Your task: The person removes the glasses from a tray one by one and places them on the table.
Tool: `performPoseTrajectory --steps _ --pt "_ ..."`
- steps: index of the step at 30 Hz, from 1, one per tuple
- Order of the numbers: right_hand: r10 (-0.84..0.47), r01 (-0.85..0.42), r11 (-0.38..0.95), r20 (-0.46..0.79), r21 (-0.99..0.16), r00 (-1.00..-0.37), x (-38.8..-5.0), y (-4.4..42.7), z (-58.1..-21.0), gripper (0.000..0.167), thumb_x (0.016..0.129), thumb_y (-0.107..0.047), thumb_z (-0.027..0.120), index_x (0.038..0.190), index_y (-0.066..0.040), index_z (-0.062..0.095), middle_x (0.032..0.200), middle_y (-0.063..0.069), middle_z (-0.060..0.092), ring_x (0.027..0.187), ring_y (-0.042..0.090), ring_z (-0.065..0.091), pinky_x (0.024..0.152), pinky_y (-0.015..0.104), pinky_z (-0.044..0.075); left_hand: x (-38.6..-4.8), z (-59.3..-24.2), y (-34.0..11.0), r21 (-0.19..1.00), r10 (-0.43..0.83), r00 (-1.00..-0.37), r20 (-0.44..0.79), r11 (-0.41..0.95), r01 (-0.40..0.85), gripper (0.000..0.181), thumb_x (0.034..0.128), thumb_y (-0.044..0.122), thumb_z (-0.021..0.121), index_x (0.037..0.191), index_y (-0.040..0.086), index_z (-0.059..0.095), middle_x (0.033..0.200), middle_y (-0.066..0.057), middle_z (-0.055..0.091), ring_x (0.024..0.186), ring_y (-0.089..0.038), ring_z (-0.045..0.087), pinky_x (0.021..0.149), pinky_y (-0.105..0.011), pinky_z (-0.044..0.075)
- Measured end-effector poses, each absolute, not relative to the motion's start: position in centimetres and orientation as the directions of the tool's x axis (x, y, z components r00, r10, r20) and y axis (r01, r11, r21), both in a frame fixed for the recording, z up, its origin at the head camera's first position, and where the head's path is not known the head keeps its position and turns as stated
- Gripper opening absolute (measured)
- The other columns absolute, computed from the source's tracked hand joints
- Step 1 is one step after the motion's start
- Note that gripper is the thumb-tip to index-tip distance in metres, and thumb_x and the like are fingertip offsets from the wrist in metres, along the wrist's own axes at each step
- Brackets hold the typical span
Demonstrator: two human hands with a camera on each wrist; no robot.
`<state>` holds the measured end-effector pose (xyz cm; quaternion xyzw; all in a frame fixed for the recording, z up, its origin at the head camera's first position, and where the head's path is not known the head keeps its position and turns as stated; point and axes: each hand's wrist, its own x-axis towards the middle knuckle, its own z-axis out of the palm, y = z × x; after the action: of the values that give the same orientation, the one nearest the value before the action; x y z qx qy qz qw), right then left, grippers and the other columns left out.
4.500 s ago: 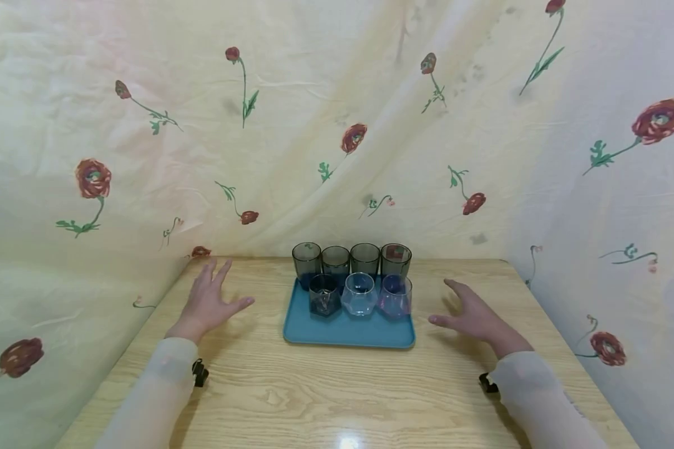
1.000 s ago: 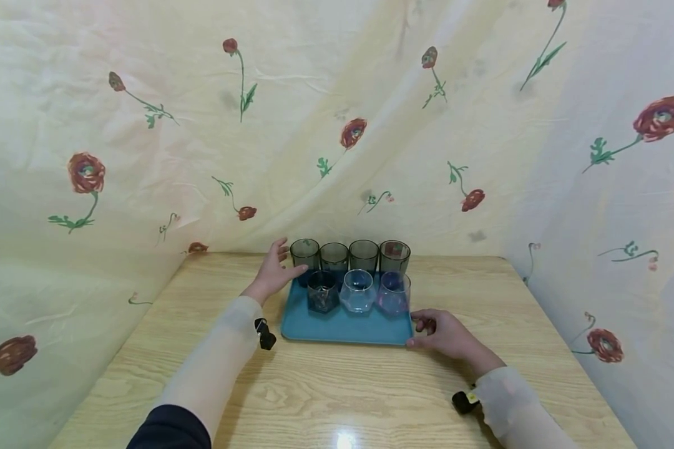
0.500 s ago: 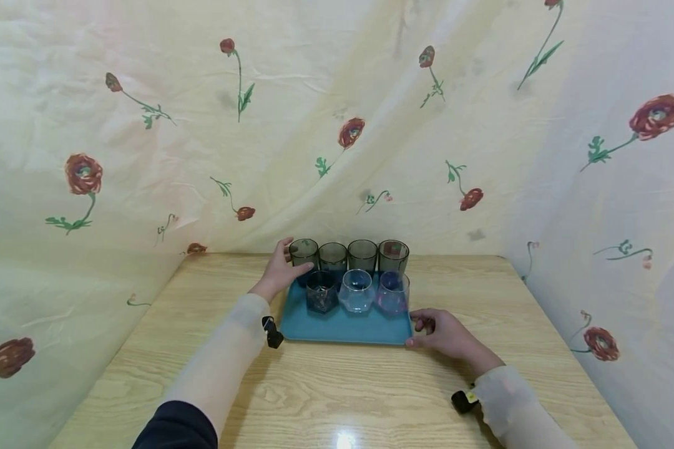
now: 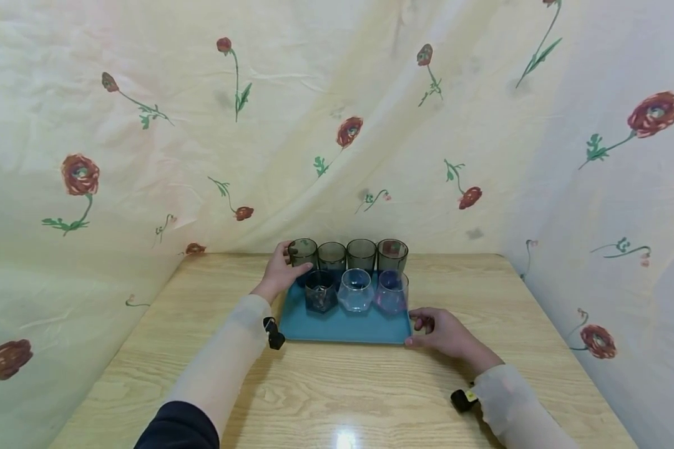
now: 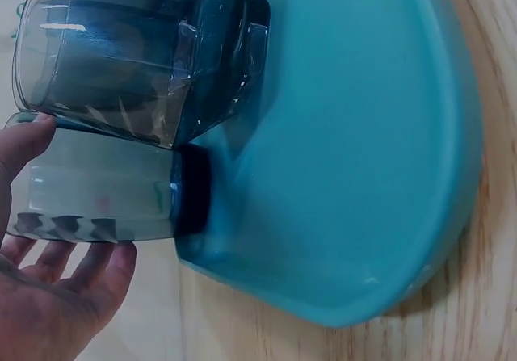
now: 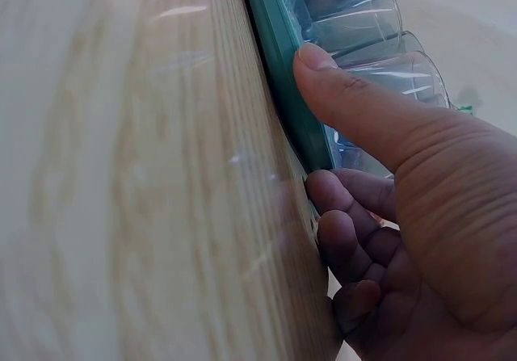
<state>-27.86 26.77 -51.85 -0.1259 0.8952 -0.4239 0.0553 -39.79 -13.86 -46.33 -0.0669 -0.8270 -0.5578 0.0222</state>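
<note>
A blue tray (image 4: 348, 329) bears a back row of several tall smoky glasses and a front row of three short faceted glasses. My left hand (image 4: 279, 273) grips the leftmost tall smoky glass (image 4: 302, 251); in the left wrist view the thumb lies on one side of this glass (image 5: 101, 183) and the fingertips on the other. The glass stands upright on the tray. At the tray's front right corner, my right hand (image 4: 446, 335) pinches the rim, thumb at the front and curled fingers along the side, as the right wrist view of the tray (image 6: 279, 70) also shows.
In the front row stand a dark faceted glass (image 4: 321, 293), a clear one (image 4: 356, 292) and a pinkish one (image 4: 392, 293), close to the tall glasses. The wooden table (image 4: 326, 386) ends at a flowered cloth (image 4: 292, 125) behind.
Both hands were spread apart from the tray at first. The right hand has come to the tray's corner, the left to the leftmost tall glass, closing round it. Tray and glasses have stayed put.
</note>
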Motion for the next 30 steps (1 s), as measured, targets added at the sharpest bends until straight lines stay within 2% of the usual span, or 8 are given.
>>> performPoseTrajectory --steps 11,23,30 --pt "-0.266 -0.173 0.609 0.006 -0.774 -0.964 -27.8 26.8 -52.1 0.073 0.080 -0.029 0.094 0.137 0.005 0.063 0.097 0.005 0.064 0.080 0.021 0.052 0.065 0.028 0.044 -39.7 -46.5 -13.9 0.932 0.060 -0.993 0.106 0.341 0.120 0.078 0.0954 0.022 0.081 0.158 0.015 0.036 0.154 -0.017 0.039 0.142 -0.040 0.042 0.112 -0.057 0.043" --pt "-0.275 -0.189 0.622 0.014 -0.760 -0.961 -27.9 26.9 -52.1 0.074 0.080 -0.031 0.094 0.137 0.004 0.063 0.096 0.005 0.063 0.079 0.021 0.051 0.065 0.029 0.044 -39.1 -46.8 -14.5 0.957 0.040 -0.993 0.109 0.266 0.116 0.081 0.0934 0.029 0.083 0.158 0.017 0.035 0.149 -0.012 0.043 0.137 -0.036 0.045 0.107 -0.054 0.046" --pt "-0.281 -0.201 0.624 0.023 -0.755 -0.959 -27.9 27.0 -52.1 0.075 0.080 -0.032 0.094 0.137 0.005 0.063 0.096 0.004 0.062 0.078 0.021 0.051 0.065 0.029 0.043 -39.1 -46.7 -15.1 0.959 0.024 -0.988 0.150 0.241 0.151 0.083 0.0927 0.033 0.083 0.158 0.018 0.035 0.148 -0.011 0.044 0.137 -0.034 0.047 0.104 -0.053 0.049"
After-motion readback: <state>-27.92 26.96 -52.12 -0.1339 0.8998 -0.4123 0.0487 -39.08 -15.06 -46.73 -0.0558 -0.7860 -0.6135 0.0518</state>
